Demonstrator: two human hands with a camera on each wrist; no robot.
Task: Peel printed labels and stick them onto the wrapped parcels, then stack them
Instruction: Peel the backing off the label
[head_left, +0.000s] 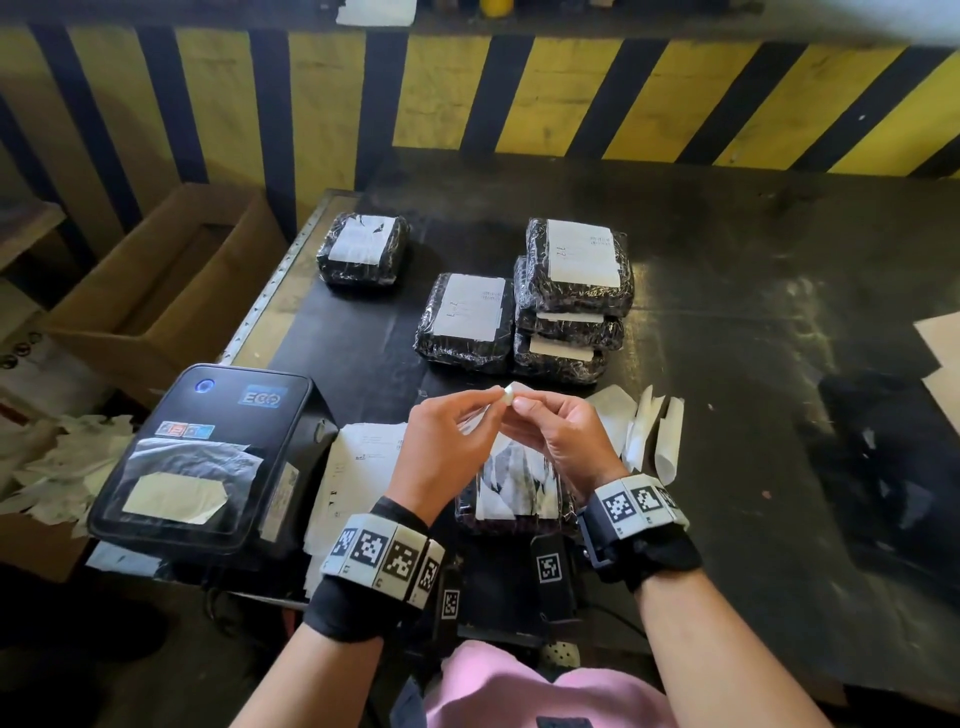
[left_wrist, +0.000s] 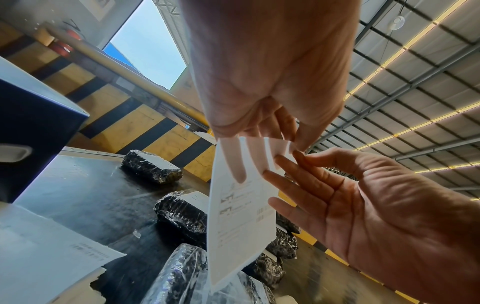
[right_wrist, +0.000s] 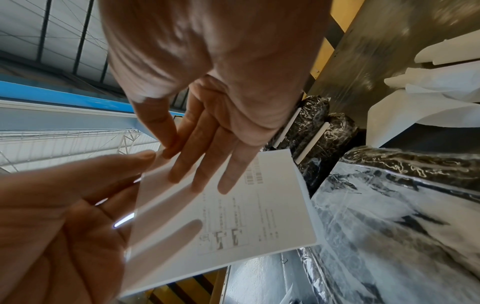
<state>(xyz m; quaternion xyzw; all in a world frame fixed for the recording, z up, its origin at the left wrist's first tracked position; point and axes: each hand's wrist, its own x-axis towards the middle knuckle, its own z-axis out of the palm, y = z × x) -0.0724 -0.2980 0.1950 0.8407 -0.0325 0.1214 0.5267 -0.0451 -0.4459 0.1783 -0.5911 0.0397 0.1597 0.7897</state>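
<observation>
Both hands are raised over the table's near edge and meet at the top corner of a white printed label (head_left: 511, 391). My left hand (head_left: 496, 404) pinches that corner between thumb and forefinger. My right hand (head_left: 523, 404) pinches the same corner from the other side, its other fingers straight against the sheet. The label (left_wrist: 241, 216) hangs down between the palms, print visible (right_wrist: 246, 216). Under the hands lies a black film-wrapped parcel (head_left: 511, 496). Labelled parcels lie beyond: one (head_left: 363, 249) far left, one (head_left: 467, 322) in the middle, a stack of three (head_left: 571, 291).
A black label printer (head_left: 208, 452) stands at the near left, with printed labels (head_left: 358, 467) coming out beside it. Peeled backing strips (head_left: 649, 431) lie right of my hands. An open cardboard box (head_left: 156, 291) and paper scraps (head_left: 67, 467) sit off the table's left edge.
</observation>
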